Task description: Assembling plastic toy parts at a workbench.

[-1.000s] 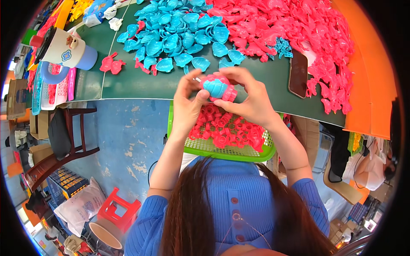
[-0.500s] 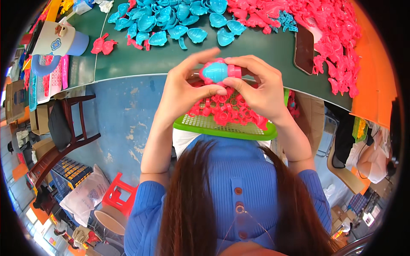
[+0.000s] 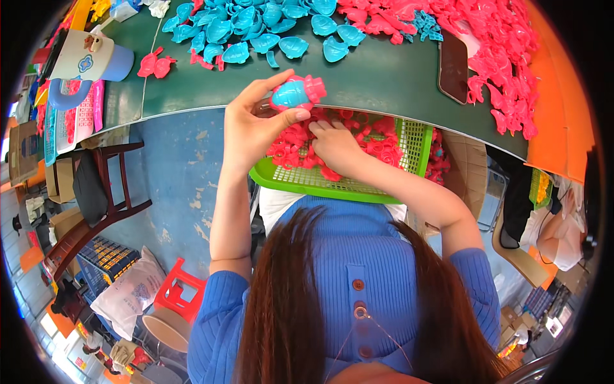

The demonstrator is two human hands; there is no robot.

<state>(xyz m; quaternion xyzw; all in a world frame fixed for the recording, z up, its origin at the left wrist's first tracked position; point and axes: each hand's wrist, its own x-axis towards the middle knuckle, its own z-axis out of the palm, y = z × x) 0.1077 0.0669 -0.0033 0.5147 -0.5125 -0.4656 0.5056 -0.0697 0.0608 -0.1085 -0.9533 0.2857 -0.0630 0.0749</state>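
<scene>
While sitting at the table (image 3: 384,77):
left hand (image 3: 246,131): fingers pinch blue-pink toy (image 3: 295,93)
right hand (image 3: 336,144): fingers curled among pink parts in green basket (image 3: 332,185)
nearby: black phone (image 3: 453,66), blue shells (image 3: 256,25)

Left hand (image 3: 251,131) pinches a blue-and-pink plastic toy (image 3: 296,94) between thumb and fingertips, at the near edge of the green table (image 3: 377,73). Right hand (image 3: 337,146) rests palm-down in the green mesh basket (image 3: 409,137), on pink parts (image 3: 374,144). Blue shells (image 3: 256,29) and pink pieces (image 3: 505,57) piled on the table, dark phone (image 3: 453,66) between the piles. White-and-blue cap (image 3: 89,61) far left.
</scene>
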